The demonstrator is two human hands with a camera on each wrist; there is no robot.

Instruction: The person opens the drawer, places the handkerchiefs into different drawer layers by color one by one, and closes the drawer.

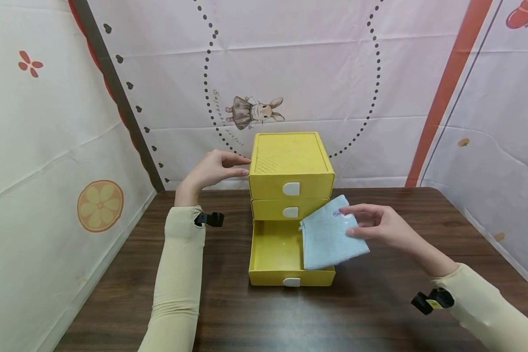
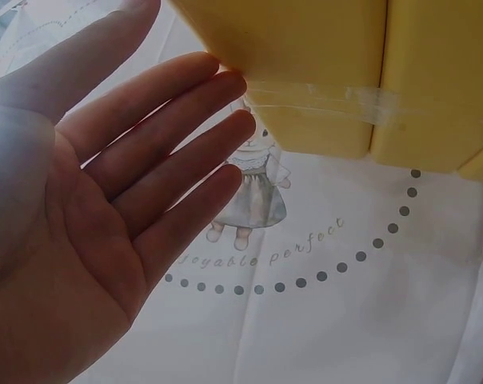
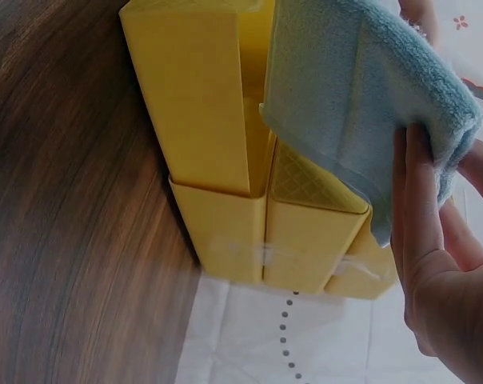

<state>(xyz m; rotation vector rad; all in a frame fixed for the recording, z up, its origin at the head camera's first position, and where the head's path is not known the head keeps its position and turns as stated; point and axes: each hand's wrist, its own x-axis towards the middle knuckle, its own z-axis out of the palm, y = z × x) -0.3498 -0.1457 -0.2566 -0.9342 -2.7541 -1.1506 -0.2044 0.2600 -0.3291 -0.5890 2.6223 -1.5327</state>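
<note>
A yellow three-tier drawer box (image 1: 291,154) with white pull tabs stands on the table, its bottom drawer (image 1: 275,249) pulled out toward me. My right hand (image 1: 378,226) pinches a folded light blue towel (image 1: 332,237) by its right edge, thumb on one side and fingers on the other. The towel hangs tilted over the right part of that drawer, hiding its right wall. My left hand (image 1: 213,168) has its fingertips right at the left side of the top tier; in the left wrist view its fingers (image 2: 177,152) are straight, with nothing held.
The dark wooden table (image 1: 242,322) extends around the box. A printed cloth (image 1: 308,83) hangs close behind it, with further cloth at both sides. Clear tape (image 2: 321,100) runs across the tiers' side. The middle drawer (image 1: 270,210) is closed.
</note>
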